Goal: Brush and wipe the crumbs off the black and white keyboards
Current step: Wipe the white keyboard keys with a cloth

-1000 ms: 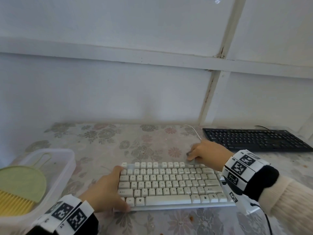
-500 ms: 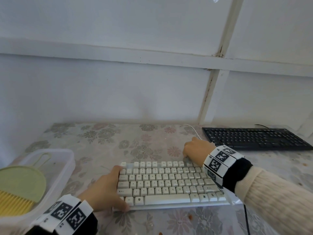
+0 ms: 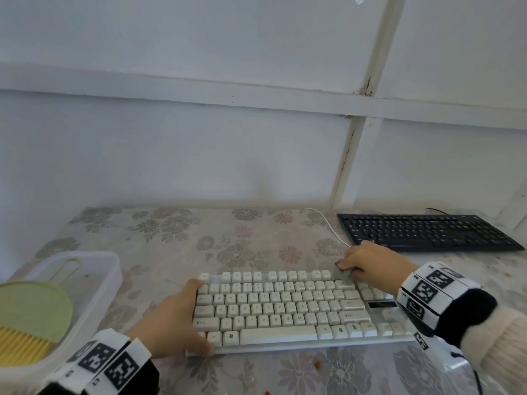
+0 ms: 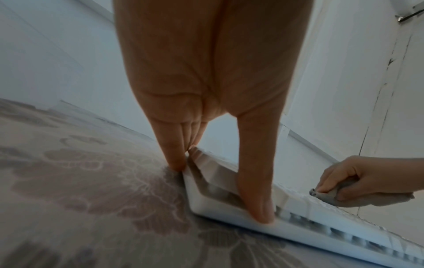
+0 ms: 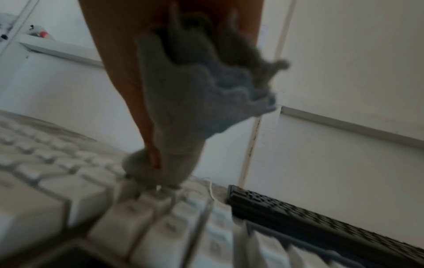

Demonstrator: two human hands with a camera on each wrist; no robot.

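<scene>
A white keyboard (image 3: 285, 306) lies in front of me on the flowered tablecloth. My left hand (image 3: 174, 317) holds its left end, thumb on the front edge (image 4: 259, 208) and fingers (image 4: 174, 154) at the far left corner. Bunched in my right hand (image 3: 370, 263) is a grey cloth (image 3: 343, 270), which it presses onto the top row at the right end of the main keys; the cloth (image 5: 195, 101) hangs blurred under the palm. The black keyboard (image 3: 427, 232) sits at the back right, just past my right hand.
A clear plastic tub (image 3: 114, 269) at the left edge holds a green dustpan (image 3: 31, 306) and a yellow brush (image 3: 20, 346). A white cable (image 3: 328, 223) runs back toward the wall. Orange crumbs (image 3: 317, 364) lie on the cloth in front of the white keyboard.
My right hand swung left with the cloth along the top row, then came back right and slightly nearer. The left hand has stayed on the keyboard's left end.
</scene>
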